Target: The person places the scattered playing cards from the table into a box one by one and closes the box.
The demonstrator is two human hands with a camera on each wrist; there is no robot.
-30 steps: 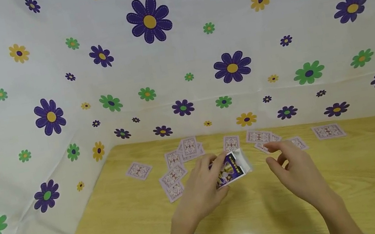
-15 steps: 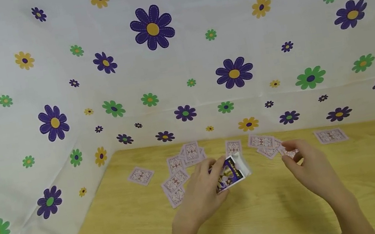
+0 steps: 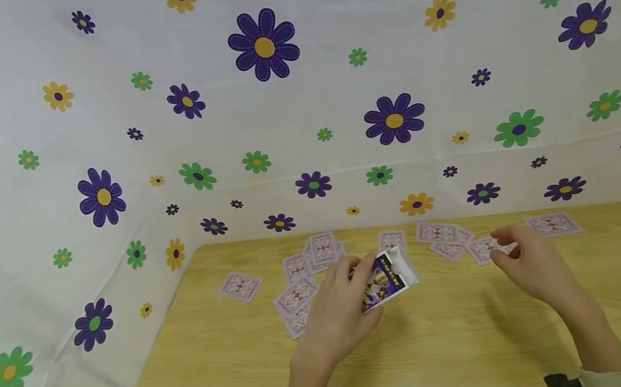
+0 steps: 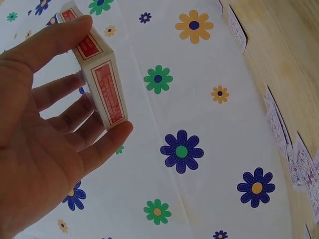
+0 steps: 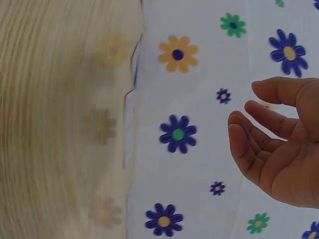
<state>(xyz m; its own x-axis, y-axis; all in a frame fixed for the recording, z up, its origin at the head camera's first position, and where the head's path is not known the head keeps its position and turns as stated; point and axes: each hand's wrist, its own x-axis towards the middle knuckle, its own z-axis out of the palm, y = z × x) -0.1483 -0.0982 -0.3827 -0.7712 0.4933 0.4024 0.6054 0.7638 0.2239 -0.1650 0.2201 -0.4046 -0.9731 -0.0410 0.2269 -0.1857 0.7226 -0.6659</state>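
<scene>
Flowered cloth (image 3: pixel 323 85) at 12 o'clock behind wood table (image 3: pixel 465 345). Card box (image 3: pixel 383 283) at 2 o'clock of left hand (image 3: pixel 333 313), white flap outward. Left forearm angled toward 1 o'clock, thumb and fingers gripping box above table. Right hand (image 3: pixel 535 265) at box's 3 o'clock, pointing 11 o'clock; fingers loosely bent, nothing held. Cards (image 3: pixel 241 287) scattered roughly from box's 9 to 3 o'clock.

Far on the table (image 3: pixel 435 350), before the sheet (image 3: pixel 324 92), a card cluster (image 3: pixel 296 294) lies left, a card group (image 3: pixel 435 231) right (a left outer card (image 3: pixel 241 287) and a right outer card (image 3: pixel 554 224) flank them); nearer, the box (image 3: pixel 385 279) sits in the left hand (image 3: pixel 335 312), left of the right hand (image 3: pixel 536 262)
</scene>
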